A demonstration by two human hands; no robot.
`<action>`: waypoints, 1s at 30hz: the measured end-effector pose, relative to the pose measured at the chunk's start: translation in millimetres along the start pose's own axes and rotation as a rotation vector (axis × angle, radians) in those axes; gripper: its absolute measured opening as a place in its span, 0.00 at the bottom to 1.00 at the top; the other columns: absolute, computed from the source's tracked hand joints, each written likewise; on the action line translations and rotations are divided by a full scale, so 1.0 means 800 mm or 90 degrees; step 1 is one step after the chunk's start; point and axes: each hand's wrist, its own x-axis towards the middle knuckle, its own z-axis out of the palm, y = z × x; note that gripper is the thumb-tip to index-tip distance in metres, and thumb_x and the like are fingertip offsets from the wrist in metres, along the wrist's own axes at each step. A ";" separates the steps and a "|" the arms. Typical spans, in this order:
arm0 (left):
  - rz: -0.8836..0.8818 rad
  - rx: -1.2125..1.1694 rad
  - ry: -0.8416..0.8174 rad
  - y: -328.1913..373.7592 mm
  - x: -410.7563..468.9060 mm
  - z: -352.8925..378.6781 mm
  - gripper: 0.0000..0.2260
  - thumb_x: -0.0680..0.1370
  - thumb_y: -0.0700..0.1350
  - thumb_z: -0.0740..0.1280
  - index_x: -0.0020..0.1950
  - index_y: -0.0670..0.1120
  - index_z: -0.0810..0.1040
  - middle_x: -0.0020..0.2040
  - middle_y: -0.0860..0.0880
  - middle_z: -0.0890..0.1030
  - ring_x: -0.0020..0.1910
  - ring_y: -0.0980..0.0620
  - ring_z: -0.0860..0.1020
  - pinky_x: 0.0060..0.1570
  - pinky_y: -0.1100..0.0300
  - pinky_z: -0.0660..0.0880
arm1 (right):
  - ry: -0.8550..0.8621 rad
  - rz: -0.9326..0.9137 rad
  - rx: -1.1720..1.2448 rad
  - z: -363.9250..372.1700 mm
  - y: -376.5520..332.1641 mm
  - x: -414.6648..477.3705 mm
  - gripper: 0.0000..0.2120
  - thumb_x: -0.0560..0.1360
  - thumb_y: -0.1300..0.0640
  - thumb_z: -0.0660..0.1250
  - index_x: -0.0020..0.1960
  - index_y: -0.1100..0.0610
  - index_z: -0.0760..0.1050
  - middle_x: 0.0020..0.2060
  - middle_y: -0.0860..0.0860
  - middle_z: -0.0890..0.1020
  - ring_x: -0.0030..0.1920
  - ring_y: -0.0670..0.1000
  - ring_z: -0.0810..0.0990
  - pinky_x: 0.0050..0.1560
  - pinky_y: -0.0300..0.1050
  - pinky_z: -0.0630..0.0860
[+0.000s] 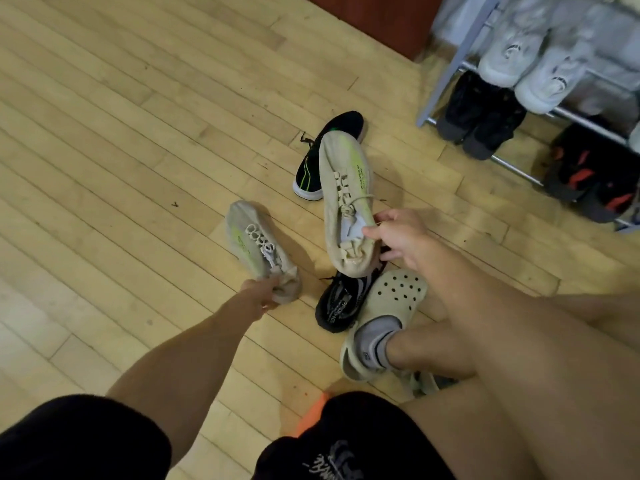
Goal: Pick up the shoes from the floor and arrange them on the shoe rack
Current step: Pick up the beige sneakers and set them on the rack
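My left hand grips the heel of a beige sneaker with green accents, toe pointing away over the wooden floor. A matching beige sneaker is held by its collar in my right hand, lifted above the floor. Two black sneakers lie on the floor: one with green stripes partly behind the raised shoe, another below my right hand. The metal shoe rack stands at the upper right.
The rack holds white sneakers on an upper shelf, dark shoes and black-and-red shoes below. My foot in a cream clog rests by the near black sneaker. A dark red cabinet stands behind.
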 end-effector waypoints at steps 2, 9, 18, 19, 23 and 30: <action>-0.018 -0.091 -0.018 0.004 -0.008 0.000 0.13 0.75 0.39 0.69 0.56 0.38 0.72 0.40 0.44 0.76 0.34 0.51 0.74 0.30 0.60 0.75 | 0.003 -0.002 0.024 0.000 -0.004 -0.009 0.16 0.74 0.63 0.70 0.61 0.61 0.76 0.59 0.58 0.81 0.58 0.57 0.80 0.57 0.57 0.79; 0.151 -0.106 -0.088 0.078 -0.073 0.007 0.12 0.70 0.39 0.75 0.49 0.38 0.76 0.47 0.43 0.79 0.41 0.47 0.78 0.39 0.54 0.80 | 0.034 -0.037 0.081 -0.050 -0.052 -0.044 0.15 0.75 0.64 0.69 0.61 0.63 0.75 0.56 0.59 0.81 0.52 0.56 0.80 0.46 0.51 0.80; 0.439 0.081 -0.233 0.217 -0.249 0.080 0.17 0.69 0.36 0.74 0.56 0.35 0.78 0.52 0.38 0.82 0.50 0.42 0.82 0.46 0.51 0.81 | 0.205 -0.125 0.128 -0.206 -0.093 -0.113 0.04 0.74 0.63 0.70 0.44 0.62 0.75 0.53 0.60 0.82 0.42 0.56 0.82 0.43 0.55 0.81; 0.459 0.103 -0.242 0.228 -0.268 0.093 0.18 0.68 0.36 0.75 0.56 0.35 0.78 0.53 0.38 0.83 0.52 0.41 0.82 0.44 0.51 0.81 | 0.216 -0.133 0.142 -0.224 -0.094 -0.121 0.06 0.75 0.63 0.69 0.41 0.61 0.73 0.53 0.61 0.82 0.38 0.55 0.81 0.43 0.55 0.81; 0.514 0.183 -0.283 0.261 -0.338 0.160 0.11 0.69 0.37 0.74 0.49 0.39 0.79 0.46 0.44 0.82 0.41 0.48 0.81 0.39 0.55 0.82 | 0.253 -0.144 0.205 -0.298 -0.075 -0.154 0.02 0.77 0.63 0.66 0.49 0.61 0.74 0.51 0.59 0.79 0.37 0.54 0.79 0.38 0.52 0.81; 0.506 0.230 -0.318 0.277 -0.426 0.293 0.10 0.69 0.36 0.74 0.47 0.38 0.76 0.39 0.43 0.77 0.34 0.46 0.78 0.27 0.54 0.80 | 0.363 -0.100 0.329 -0.425 0.006 -0.185 0.09 0.75 0.64 0.68 0.55 0.64 0.74 0.46 0.60 0.80 0.36 0.56 0.80 0.29 0.51 0.78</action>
